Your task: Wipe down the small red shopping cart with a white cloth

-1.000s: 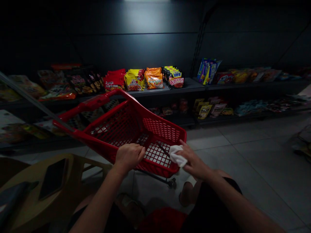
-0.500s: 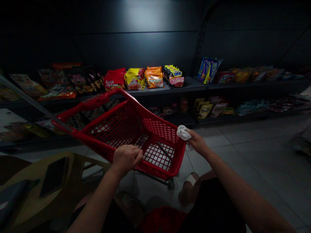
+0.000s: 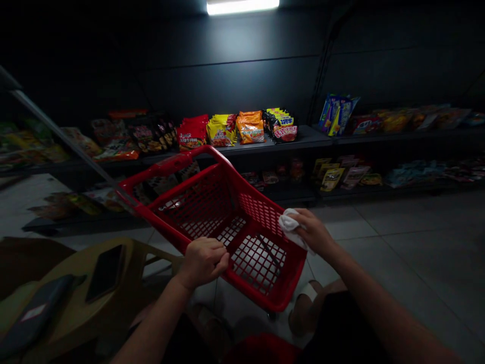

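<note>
Red shopping basket point(image 3: 197, 202) is clamped at its near rim point(image 3: 162, 225) by the left hand point(image 3: 202, 263), while a white cloth point(image 3: 291, 226) is held, seemingly against the far rim point(image 3: 273, 216), by the separate right hand point(image 3: 314, 233).

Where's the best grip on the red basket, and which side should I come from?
Take the near rim of the red basket from above, fingers curled over it, as the left hand does. That rim is a continuous raised edge facing you, while the mesh walls probably offer less to hold. The right hand has the white cloth.
</note>
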Available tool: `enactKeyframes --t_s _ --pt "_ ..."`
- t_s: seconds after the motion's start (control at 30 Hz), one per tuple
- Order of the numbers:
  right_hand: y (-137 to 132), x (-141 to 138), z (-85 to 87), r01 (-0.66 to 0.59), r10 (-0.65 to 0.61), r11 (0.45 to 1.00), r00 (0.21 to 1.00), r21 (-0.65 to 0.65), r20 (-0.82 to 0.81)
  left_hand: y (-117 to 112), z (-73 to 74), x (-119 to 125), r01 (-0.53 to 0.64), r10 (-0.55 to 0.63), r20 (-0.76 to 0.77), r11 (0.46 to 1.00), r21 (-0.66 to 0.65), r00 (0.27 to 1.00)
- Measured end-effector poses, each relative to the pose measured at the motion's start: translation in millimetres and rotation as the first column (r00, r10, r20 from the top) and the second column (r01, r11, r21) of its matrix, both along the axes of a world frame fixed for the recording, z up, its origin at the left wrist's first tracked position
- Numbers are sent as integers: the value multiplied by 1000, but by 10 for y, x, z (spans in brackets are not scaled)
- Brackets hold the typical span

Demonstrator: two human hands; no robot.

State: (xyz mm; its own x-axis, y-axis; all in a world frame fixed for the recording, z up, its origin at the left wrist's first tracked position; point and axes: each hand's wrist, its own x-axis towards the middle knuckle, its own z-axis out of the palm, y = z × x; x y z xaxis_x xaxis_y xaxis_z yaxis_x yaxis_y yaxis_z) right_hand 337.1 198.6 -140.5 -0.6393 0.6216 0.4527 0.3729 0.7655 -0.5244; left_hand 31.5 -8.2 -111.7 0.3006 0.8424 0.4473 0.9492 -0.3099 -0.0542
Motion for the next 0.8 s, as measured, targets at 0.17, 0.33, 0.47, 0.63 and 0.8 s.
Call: enactKeyframes --t_s 0.17,0.33,0.47,0.63,0.8 --pt "115 -112 27 23 -23 1000 1000 20 -4 20 21 -4 28 -28 10 1000 -13 1000" --pt "-321 49 -164 53 -56 998 994 -34 -89 -3 67 -146 59 -55 58 995 -76 997" --pt "-881 139 -191 118 -122 992 989 -45 -86 -67 99 -273 23 6 338 996 -83 941" --pt "-1398 195 -4 81 -76 995 994 -62 78 -7 12 -358 -307 234 497 949 71 836" --pt "-905 -44 272 20 -18 1000 989 -12 149 219 -159 -402 -323 271 630 946 -34 727"
